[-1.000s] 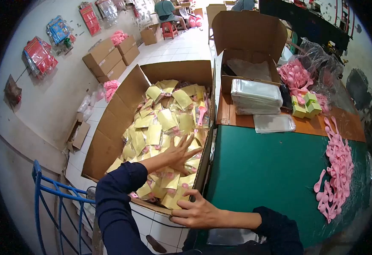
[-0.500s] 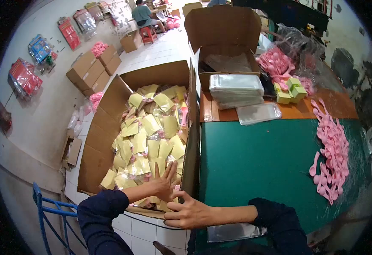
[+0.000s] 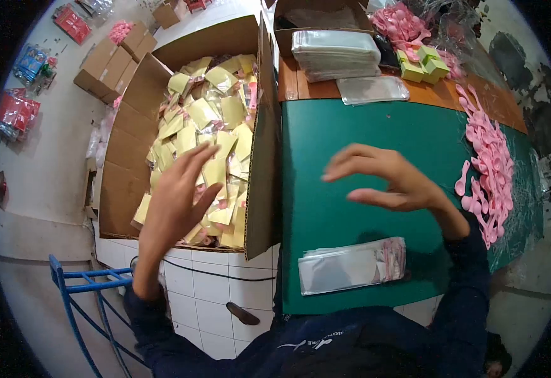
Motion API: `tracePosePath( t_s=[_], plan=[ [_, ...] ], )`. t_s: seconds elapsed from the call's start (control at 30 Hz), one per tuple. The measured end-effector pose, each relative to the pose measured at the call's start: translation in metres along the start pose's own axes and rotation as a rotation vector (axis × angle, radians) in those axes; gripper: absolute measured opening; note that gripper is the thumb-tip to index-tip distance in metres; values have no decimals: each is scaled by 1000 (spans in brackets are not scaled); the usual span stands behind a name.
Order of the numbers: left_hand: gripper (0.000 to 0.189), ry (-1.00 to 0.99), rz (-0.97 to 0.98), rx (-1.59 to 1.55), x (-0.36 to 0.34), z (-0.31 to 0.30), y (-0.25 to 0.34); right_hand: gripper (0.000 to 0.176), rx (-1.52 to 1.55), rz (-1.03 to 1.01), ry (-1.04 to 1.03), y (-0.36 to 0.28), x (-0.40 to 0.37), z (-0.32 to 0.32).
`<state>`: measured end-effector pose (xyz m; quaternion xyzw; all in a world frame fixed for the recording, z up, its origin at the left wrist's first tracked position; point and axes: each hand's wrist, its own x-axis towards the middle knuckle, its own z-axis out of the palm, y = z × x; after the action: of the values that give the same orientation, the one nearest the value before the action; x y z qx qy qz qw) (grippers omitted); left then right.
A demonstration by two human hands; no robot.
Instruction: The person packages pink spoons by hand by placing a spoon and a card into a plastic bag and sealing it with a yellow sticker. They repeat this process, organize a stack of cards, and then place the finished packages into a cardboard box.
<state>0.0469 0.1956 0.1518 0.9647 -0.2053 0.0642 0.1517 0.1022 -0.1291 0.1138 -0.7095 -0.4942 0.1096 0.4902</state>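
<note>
My left hand (image 3: 177, 195) is raised over the near left part of a large cardboard box (image 3: 119, 167), fingers apart and holding nothing. Inside the box lie many clear packets with yellow cards (image 3: 205, 113) and bits of pink. Above the green tabletop (image 3: 332, 214) hovers my right hand (image 3: 392, 176), its fingers curved and thumb apart, with nothing between them. A stack of clear plastic bags (image 3: 344, 268) lies below it at the table's near edge. Right of this hand, pink plastic spoons (image 3: 489, 170) form a long heap.
Along the orange-brown strip (image 3: 442, 101) are more stacked clear bags (image 3: 335, 53), yellow-green small boxes (image 3: 423, 65) and a pink spoon pile (image 3: 400, 25). A blue metal frame (image 3: 89, 277) stands at left. Brown cartons (image 3: 105, 69) sit by the wall.
Both hands have come away from the near edge of the box. My right hand moved right over the table, my left hand moved left and up. The view has tilted down, revealing the near bag stack.
</note>
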Motion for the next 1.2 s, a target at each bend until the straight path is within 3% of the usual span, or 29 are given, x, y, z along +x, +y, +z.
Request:
tracePosePath(
  t_s=[0.07, 0.1, 0.13, 0.2, 0.23, 0.33, 0.43, 0.47, 0.57, 0.67, 0.7, 0.8, 0.83, 0.93, 0.97, 1.03, 1.1, 1.13, 1.17, 1.2],
  plan=[
    [57, 281, 24, -35, -34, -5, 38, 27, -123, 235, -45, 6, -40, -16],
    [49, 396, 100, -126, -65, 14, 46, 27, -200, 325, -64, 14, -61, -21],
    [42, 179, 117, -246, -75, 23, 64, 26, -278, 413, -79, 26, -79, -27],
    [35, 138, 374, -365, -82, 51, 89, 26, -355, 529, -29, 44, -100, -44],
    [32, 152, 470, -220, -85, 74, 91, 26, -392, 588, -3, 54, -112, -53],
    [28, 402, 125, -356, -107, 145, 99, 28, -762, 561, 206, 112, -138, -108],
    [30, 605, -196, -579, -131, 170, 119, 48, -1019, 579, 572, 186, -151, -186],
    [30, 618, -278, -612, -136, 175, 124, 59, -1174, 578, 686, 204, -146, -209],
    [30, 668, -450, -656, -159, 203, 126, 78, -1020, 917, 950, 223, -117, -249],
    [71, 357, -635, -539, -191, 236, 112, 84, -1105, 817, 996, 262, -113, -270],
    [59, 437, -594, -419, -180, 228, 116, 82, -1173, 871, 1006, 267, -108, -269],
    [52, 437, -535, -326, -168, 215, 122, 82, -923, 740, 1055, 278, -117, -276],
    [49, 457, -534, -314, -163, 209, 124, 69, -938, 804, 1119, 288, -120, -279],
    [48, 466, -533, -279, -166, 212, 123, 41, -759, 722, 1130, 285, -142, -279],
    [48, 510, -469, -276, -167, 211, 123, 28, -548, 579, 1112, 280, -150, -276],
    [47, 601, -340, -273, -166, 208, 125, 34, -24, 809, 1041, 212, -148, -237],
    [45, 632, -115, -354, -157, 204, 119, 40, 612, 468, 1177, 170, -138, -179],
    [44, 644, -9, -398, -149, 200, 118, 45, 848, 446, 1151, 159, -141, -156],
    [28, 586, -35, -386, -123, 169, 125, 49, 1086, 421, 1116, 149, -143, -133],
    [30, 547, -11, -453, -98, 158, 127, 51, 1129, 442, 1076, 131, -136, -107]
  ],
)
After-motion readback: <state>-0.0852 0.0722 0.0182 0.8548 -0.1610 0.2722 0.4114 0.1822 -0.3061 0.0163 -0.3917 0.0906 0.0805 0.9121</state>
